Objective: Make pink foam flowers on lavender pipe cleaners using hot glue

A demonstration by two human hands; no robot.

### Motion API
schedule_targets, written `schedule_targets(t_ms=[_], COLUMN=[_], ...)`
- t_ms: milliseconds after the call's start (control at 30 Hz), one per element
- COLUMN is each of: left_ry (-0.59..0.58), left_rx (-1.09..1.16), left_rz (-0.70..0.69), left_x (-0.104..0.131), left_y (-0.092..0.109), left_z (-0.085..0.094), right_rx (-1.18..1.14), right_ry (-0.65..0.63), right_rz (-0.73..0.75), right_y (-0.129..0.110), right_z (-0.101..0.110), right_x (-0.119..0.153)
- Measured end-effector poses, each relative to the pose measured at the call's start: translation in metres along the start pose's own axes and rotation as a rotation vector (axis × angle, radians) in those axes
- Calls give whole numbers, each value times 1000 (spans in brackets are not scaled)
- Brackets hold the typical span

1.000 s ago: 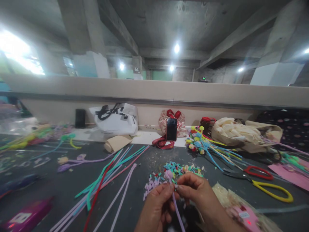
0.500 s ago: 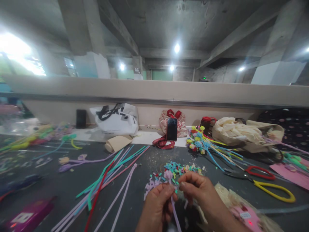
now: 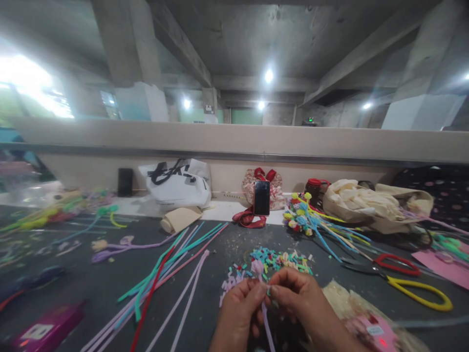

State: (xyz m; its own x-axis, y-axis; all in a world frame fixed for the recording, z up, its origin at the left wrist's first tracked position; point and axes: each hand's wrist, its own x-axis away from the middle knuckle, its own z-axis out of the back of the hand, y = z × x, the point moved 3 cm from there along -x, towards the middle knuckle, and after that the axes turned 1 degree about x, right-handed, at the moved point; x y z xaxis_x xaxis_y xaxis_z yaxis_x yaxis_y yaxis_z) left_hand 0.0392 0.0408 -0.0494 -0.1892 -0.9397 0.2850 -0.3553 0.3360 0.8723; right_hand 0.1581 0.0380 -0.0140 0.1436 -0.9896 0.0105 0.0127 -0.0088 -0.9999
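Observation:
My left hand [image 3: 240, 310] pinches a lilac pipe-cleaner flower [image 3: 257, 267] just below its head, between thumb and forefinger. Its lilac stem [image 3: 268, 327] hangs down past my palm. Close beside it, my right hand [image 3: 306, 298] is closed in a pinch, its fingertips meeting those of my left at the stem. Whatever lies in the right pinch is too small to make out. Just beyond both hands spreads a pile of short cut pieces [image 3: 271, 256] in blue, yellow, red and green, with lilac pieces [image 3: 230, 282] to the left.
Long pipe cleaners [image 3: 146, 291] lie at the left, near a magenta device [image 3: 49, 325]. Scissors [image 3: 384, 274] with red and yellow handles rest at the right, by a pink device [image 3: 377, 332]. A bunch of pipe-cleaner flowers [image 3: 302, 215] and a phone [image 3: 262, 198] stand farther back.
My right hand has moved slightly left, bringing its fingertips against my left hand's at the stem. My left hand still holds the flower. The view has shifted a little.

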Motion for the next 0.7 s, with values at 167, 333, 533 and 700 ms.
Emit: schedule_targets(t_ms=[167,333,533,700], left_ry=[-48,-63,-70,-45], left_rx=[22,166,103,-67], left_rz=[25,73,52,-9], left_x=[3,12,6,-1], left_y=[3,10,4,2], left_z=[-2,-6,-3,2], right_rx=[-39,-163,-110,3], right_ry=[-37,-61,-49,-13], right_rz=[-32,-40,-38,-16], right_y=[1,9,5,-1], right_z=[0,1,3,0], right_x=[0,-3,-2,1])
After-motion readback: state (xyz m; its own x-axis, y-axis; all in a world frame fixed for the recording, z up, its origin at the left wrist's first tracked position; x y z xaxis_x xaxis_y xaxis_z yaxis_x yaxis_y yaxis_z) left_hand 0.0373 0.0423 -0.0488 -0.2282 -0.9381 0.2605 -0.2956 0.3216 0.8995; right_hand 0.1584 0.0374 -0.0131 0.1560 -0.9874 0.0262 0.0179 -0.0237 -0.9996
